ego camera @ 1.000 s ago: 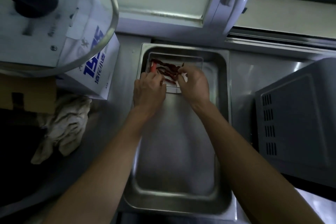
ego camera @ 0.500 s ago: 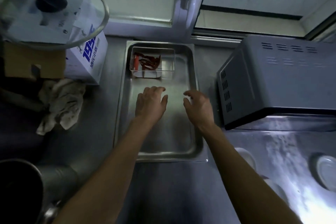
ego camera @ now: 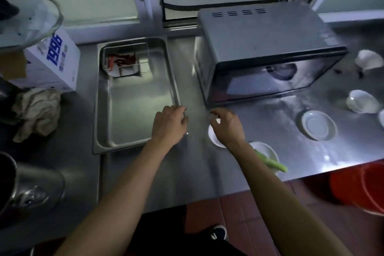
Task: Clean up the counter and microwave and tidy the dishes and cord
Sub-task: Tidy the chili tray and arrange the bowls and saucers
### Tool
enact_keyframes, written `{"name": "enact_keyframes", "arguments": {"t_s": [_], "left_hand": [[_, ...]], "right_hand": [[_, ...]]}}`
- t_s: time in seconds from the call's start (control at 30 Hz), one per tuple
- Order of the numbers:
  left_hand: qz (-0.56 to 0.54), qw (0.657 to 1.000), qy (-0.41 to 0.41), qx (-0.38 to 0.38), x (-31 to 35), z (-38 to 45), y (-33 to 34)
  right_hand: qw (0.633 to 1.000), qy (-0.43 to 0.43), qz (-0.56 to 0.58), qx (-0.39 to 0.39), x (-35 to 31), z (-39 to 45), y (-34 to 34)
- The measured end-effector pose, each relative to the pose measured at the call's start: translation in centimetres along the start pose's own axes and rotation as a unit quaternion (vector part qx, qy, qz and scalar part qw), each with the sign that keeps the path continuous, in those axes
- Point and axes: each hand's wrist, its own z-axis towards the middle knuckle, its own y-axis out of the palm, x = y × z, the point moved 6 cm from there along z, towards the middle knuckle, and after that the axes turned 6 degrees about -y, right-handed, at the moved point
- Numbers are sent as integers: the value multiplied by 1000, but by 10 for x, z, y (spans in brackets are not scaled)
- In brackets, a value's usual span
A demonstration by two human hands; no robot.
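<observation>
Nearest, a plate carrying a green vegetable is sitting close to the counter edge (an elbow could knock it off). The right hand is hovering loosely curled, empty, over a small dish; the left hand, holding nothing, is resting by the tray corner. Beyond, the microwave is waiting.

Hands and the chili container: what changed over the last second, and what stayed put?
Both hands let go of the clear container of red chilies and drew back toward the person. The left hand now hovers by the steel tray's near right corner, the right hand over a small white dish; neither holds anything. The container stayed at the tray's far end; the box and rag are unmoved.
</observation>
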Motion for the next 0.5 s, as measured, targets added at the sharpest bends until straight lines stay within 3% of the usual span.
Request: {"name": "enact_keyframes", "arguments": {"t_s": [0.23, 0.5], "left_hand": [[9, 996, 88, -6, 129, -56, 20], [13, 977, 212, -9, 281, -89, 51]], "right_hand": [[999, 3, -47, 1, 81, -95, -84], [988, 98, -42, 110, 184, -184, -196]]}}
